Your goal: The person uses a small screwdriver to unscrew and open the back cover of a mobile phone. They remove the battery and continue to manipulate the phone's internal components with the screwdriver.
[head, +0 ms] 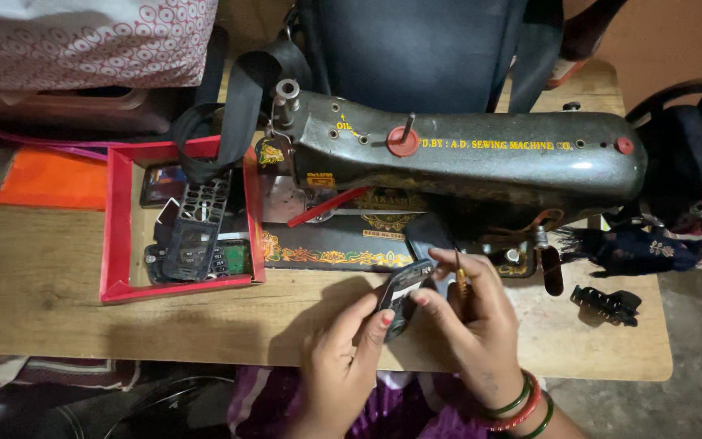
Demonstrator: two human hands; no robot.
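Observation:
My left hand point(341, 351) and my right hand point(471, 315) together hold a small dark phone part point(404, 293) above the front edge of a wooden table point(34, 284). The fingers of both hands pinch its sides. Tucked in my right hand is a thin yellow-handled tool point(461, 281), standing upright between the fingers. Green and red bangles ring my right wrist. Just behind my hands stands a black sewing machine point(481, 158) with gold ornament on its base.
A red tray point(115, 236) at the left holds phone frames, a keypad and a circuit board. A black strap point(241, 106) hangs over the tray. A black clip point(608, 304) and dark embroidered cloth point(635, 248) lie at the right. Orange cloth lies far left.

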